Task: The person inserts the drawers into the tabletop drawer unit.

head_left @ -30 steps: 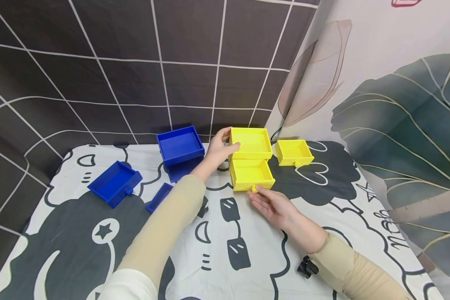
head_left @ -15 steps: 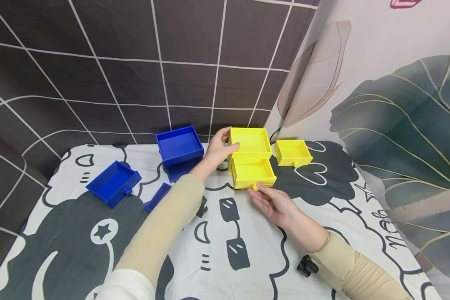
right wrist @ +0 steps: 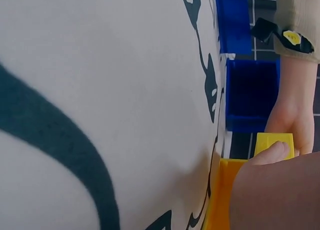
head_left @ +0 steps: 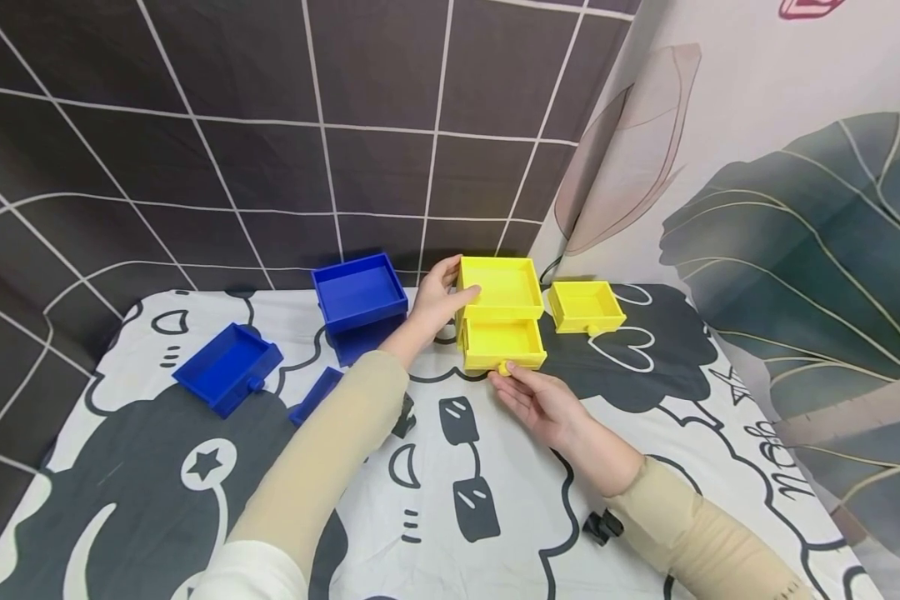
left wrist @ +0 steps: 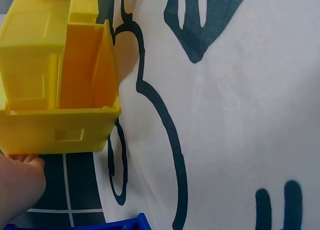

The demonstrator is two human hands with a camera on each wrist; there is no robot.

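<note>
A small yellow cabinet (head_left: 501, 283) with a tray-like top stands at the back of the cloth. My left hand (head_left: 437, 300) grips its left side, thumb over the top rim. A yellow drawer (head_left: 504, 342) sticks out of the cabinet's front, partly inside it. With thumb and fingertips my right hand (head_left: 543, 408) pinches the drawer's round knob (head_left: 503, 367). Beside the drawer, an orange-shaded hollow slot (left wrist: 90, 65) of the cabinet shows in the left wrist view. Another yellow drawer (head_left: 587, 307) lies to the right of the cabinet, its knob toward me.
A blue cabinet (head_left: 362, 292) stands left of my left hand. Two loose blue drawers lie nearby, one blue drawer (head_left: 228, 367) far left and one blue drawer (head_left: 317, 395) partly behind my left sleeve. A dark gridded curtain (head_left: 375, 167) rises behind the printed cloth (head_left: 525, 517).
My right hand has moved slightly back toward the cabinet with the knob, and the yellow drawer sits further in. My left hand keeps its hold in the same place.
</note>
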